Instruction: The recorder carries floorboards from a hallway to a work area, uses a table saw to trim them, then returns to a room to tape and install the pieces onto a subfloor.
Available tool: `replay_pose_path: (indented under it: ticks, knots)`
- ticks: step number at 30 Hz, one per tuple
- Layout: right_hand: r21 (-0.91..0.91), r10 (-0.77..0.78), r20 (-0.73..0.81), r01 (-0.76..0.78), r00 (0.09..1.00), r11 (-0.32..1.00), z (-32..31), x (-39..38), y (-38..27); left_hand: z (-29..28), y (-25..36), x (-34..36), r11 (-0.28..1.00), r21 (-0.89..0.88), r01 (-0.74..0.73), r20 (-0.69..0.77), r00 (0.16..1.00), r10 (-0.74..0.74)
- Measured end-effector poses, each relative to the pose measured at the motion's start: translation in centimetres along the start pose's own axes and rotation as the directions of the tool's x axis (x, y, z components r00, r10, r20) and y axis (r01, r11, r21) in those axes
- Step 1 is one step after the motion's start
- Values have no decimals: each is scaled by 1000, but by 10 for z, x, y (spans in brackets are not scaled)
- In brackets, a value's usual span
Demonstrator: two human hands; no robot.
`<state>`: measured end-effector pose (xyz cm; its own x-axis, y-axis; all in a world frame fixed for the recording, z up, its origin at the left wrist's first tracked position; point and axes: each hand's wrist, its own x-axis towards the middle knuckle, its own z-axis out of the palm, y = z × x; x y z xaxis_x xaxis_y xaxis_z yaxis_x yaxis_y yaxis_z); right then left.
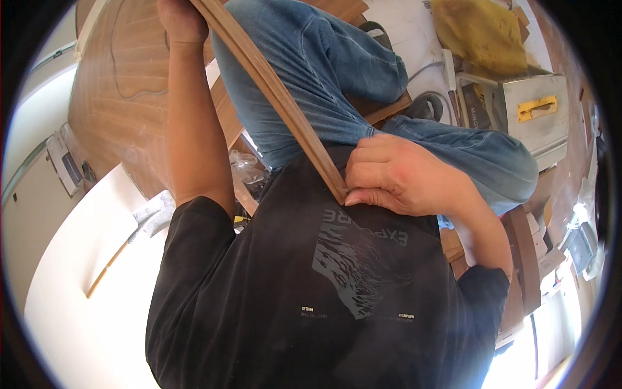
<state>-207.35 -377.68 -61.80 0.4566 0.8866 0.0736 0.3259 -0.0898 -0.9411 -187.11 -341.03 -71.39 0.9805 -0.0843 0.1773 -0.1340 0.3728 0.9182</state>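
Works beside wood-plank flooring (142, 71) at ten o'clock, with blue jeans (304, 58) from twelve to three. Holds a long grooved wooden strip (278, 97) slanted across the jeans from eleven o'clock to the centre. Pinches its near end with the right hand (392, 172), toward two, between thumb and bent forefinger. Touches the far stretch with the left hand (183, 24) at eleven; cannot tell how closed, with fingers lost past the rim. Seems at a steadying step; calls next for a firm pinch without twisting the strip.
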Motion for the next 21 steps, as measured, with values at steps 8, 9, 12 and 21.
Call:
replay_pose_path:
  ticks: [8, 9, 12, 21]
  knots:
    - [13, -148, 4, 148, 989, 989, 1, 7, 0, 3, 5, -11, 996, 84, 28, 5, 1000, -29]
    - [-24, -161, -15, 161, 987, 987, -2, 6, 1, 15, 10, -13, 987, 160, 13, 11, 1000, -15]
    - [-34, -172, -52, 170, 984, 985, -8, 4, 2, 28, 16, -20, 951, 309, -14, 20, 1000, 8]
    - [-103, -163, -123, 151, 979, 983, -15, 4, 11, 19, 11, -20, 977, 214, 13, -48, 999, -3]
